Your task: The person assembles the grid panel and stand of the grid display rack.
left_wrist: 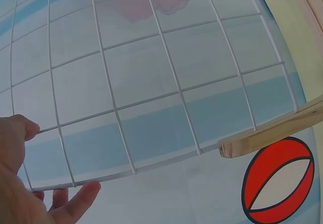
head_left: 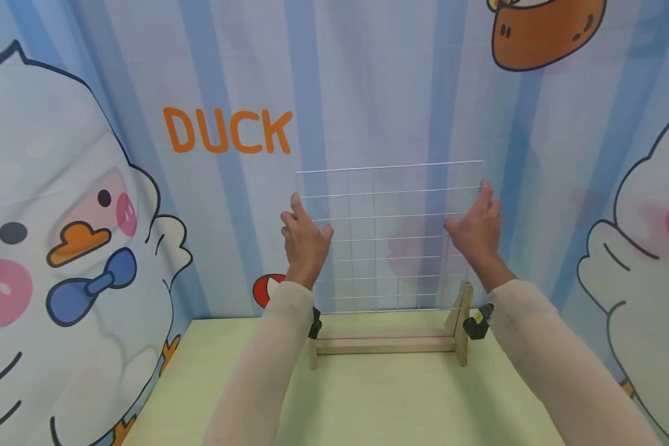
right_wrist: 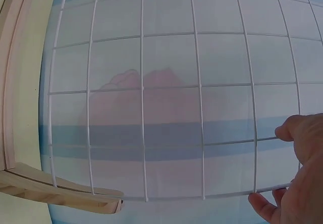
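A white wire grid panel [head_left: 390,166] stands nearly upright, with its lower side edges at a wooden stand [head_left: 387,344]. My left hand [head_left: 306,241] grips the panel's left edge; in the left wrist view its thumb [left_wrist: 31,128] lies over the front wires and the fingers reach around the edge. On the opposite edge my right hand [head_left: 476,229] holds on the same way, thumb [right_wrist: 288,128] in front. The right wrist view shows the panel's lower side along a wooden upright [right_wrist: 60,193]. A matching upright [left_wrist: 267,138] appears in the left wrist view.
The stand is on a pale yellow-green table [head_left: 390,396]. Close behind hangs a blue-and-white striped curtain [head_left: 368,80] printed with ducks and orange lettering. A black device [head_left: 477,322] is at the right cuff.
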The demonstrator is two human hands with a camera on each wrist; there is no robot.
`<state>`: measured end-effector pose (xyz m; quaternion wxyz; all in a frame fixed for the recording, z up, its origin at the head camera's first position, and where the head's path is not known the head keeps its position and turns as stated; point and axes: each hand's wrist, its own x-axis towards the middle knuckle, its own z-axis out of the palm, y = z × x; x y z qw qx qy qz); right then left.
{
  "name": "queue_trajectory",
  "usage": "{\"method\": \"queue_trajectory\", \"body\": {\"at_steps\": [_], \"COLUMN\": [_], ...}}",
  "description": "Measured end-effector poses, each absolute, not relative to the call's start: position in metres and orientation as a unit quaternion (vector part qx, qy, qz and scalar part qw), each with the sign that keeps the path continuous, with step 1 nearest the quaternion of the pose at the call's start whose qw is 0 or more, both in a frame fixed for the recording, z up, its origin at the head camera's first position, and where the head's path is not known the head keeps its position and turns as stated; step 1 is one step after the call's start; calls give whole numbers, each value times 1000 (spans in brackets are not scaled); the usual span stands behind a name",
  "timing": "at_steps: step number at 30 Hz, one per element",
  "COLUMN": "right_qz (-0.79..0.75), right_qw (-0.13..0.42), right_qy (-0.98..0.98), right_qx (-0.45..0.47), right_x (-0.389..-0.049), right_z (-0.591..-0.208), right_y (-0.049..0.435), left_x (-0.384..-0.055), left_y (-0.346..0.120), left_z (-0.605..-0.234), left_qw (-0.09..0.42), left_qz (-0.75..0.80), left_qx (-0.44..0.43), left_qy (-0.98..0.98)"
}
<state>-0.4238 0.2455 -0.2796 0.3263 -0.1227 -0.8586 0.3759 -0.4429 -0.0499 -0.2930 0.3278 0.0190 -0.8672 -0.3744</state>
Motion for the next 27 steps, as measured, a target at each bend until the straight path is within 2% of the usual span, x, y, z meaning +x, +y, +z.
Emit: {"method": "queue_trajectory", "body": {"at_steps": [13,27], "right_qz": [382,377], "right_qw": [311,319], "right_qy": [-862,-861], "right_qx": [-117,-117], "right_x": [-421,-423], "right_z": [-292,-316], "right_y": [250,249], "left_x": [-441,-439], "left_y": [-49,-51], "left_z": [-303,-326], "left_qw": [347,328], "left_qz": [-359,-375], "left_qx": [-2,5], "left_qy": [-866,-867]}}
